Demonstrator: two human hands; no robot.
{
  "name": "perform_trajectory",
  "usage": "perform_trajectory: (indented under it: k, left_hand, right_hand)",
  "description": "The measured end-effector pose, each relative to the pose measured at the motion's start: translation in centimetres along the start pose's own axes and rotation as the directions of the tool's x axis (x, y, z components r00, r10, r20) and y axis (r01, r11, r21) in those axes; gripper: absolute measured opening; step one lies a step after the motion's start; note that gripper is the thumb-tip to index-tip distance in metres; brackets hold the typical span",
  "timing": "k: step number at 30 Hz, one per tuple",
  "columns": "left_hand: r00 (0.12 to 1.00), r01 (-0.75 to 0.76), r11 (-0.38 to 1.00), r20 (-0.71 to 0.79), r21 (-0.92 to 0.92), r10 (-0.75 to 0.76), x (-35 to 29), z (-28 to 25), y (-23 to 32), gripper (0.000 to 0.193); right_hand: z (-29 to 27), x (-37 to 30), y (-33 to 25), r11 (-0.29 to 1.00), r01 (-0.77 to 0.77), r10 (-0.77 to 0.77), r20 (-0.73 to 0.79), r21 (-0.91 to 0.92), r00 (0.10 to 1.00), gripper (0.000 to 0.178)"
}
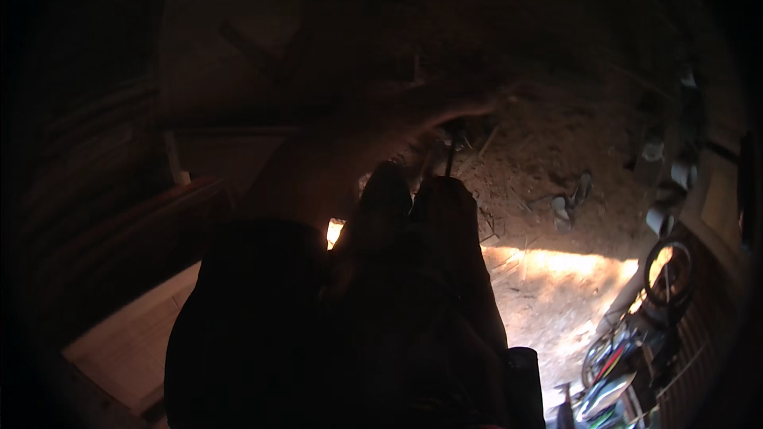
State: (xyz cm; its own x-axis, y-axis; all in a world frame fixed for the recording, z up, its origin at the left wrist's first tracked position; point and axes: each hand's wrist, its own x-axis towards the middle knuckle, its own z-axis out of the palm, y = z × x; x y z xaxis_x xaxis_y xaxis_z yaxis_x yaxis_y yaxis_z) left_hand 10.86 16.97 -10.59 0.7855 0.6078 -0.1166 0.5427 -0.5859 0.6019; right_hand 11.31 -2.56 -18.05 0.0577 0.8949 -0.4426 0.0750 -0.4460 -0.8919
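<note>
The scene is very dark. My left arm comes up from a dark sleeve [246, 294] and bends across to the right. At its far end my left hand [489, 101] is dim and blurred, held over the dirt floor, and its fingers cannot be made out. Just below the forearm, a thin dark rod [451, 157] stands near my knees [417, 191]. Whether the hand touches or holds anything is hidden by the darkness. My right hand does not show.
Pale wooden boards [135, 342] lie at lower left. Sandals or shoes [564, 208] and thin sticks [489, 139] lie on the dirt floor [548, 302]. Along the right side are whitish round objects [683, 175], a wheel [668, 272] and a motorcycle [616, 373].
</note>
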Motion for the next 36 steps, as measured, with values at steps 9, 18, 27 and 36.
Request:
perform_trajectory:
  k: [9, 18, 27, 36]
  left_hand:
    - [0.91, -0.066, 0.393, -0.217, -0.917, -0.354, -22.7, -3.1, 14.0, 0.029]
    - [0.507, 0.262, 0.608, -0.429, -0.75, -0.747, -34.1, 1.7, 11.3, 0.026]
    - [0.484, 0.027, 0.679, -0.585, -0.733, -0.651, -30.9, 9.5, 18.1, 0.025]
    - [0.467, -0.068, 0.092, -0.113, -0.993, -0.877, -27.9, 12.5, 14.5, 0.026]
  right_hand:
    - [-6.7, -7.9, -7.7, 0.952, -0.296, 0.278, 0.18, 0.078, 0.944, 0.03]
    - [-7.6, -8.4, -13.7, 0.98, -0.197, 0.167, 0.476, 0.015, 0.864, 0.028]
    - [-9.6, -5.9, -10.7, 0.978, -0.202, 0.203, 0.457, -0.052, 0.866, 0.028]
    - [-10.0, -4.0, -11.5, 0.957, -0.066, 0.194, 0.451, -0.284, 0.871, 0.04]
